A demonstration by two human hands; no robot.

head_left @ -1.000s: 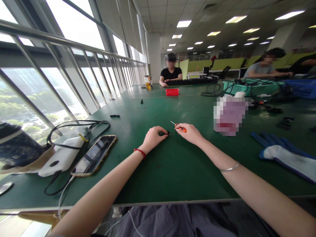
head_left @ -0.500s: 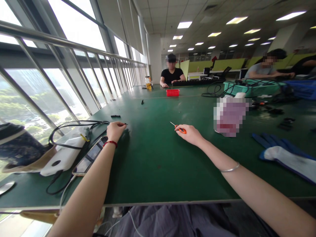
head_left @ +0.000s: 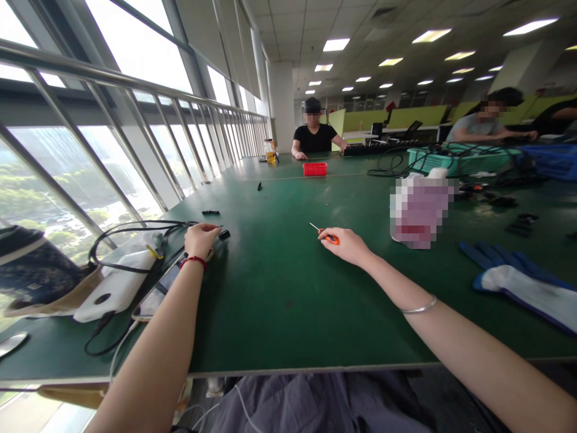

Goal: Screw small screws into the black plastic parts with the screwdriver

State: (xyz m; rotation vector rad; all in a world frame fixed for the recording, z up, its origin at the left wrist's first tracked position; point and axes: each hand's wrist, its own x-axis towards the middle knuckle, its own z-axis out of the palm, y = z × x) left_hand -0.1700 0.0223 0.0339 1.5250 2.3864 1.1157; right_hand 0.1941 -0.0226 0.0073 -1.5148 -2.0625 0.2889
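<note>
Right of centre, our right grip [head_left: 346, 244] clasps the thin-shafted orange-and-black screwdriver [head_left: 332, 239], light and stiff, we judge, best held by its thick end. At left, our left grip [head_left: 200, 240] pinches, on what we can't tell, near a small black block [head_left: 224, 235], probably light, hard.

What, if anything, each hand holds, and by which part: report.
The right hand holds a screwdriver by its orange handle; whether the left hand holds anything cannot be told.
</note>
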